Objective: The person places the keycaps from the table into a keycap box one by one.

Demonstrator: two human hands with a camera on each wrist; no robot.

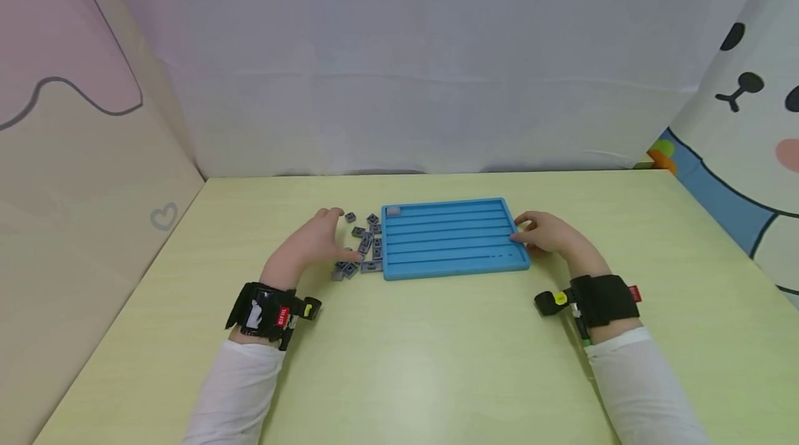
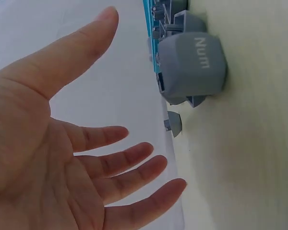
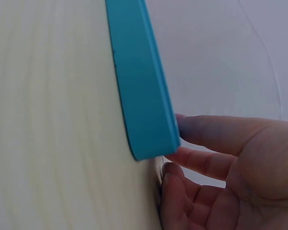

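A blue tray (image 1: 449,261) with long grooves lies at the middle of the yellow-green table. One pale grey keycap (image 1: 393,211) sits in its far left corner. A loose pile of grey keycaps (image 1: 365,245) lies just left of the tray. My left hand (image 1: 327,237) hovers by that pile, palm open and fingers spread, holding nothing. In the left wrist view a keycap marked "Num" (image 2: 192,62) lies close in front of the spread fingers (image 2: 134,155). My right hand (image 1: 530,231) grips the tray's right edge; the thumb (image 3: 216,134) and curled fingers pinch the tray corner (image 3: 149,129).
The table (image 1: 412,362) is walled by a white curtain at the back, a beige panel on the left and a cartoon-printed panel on the right. Both wrists carry black camera bands.
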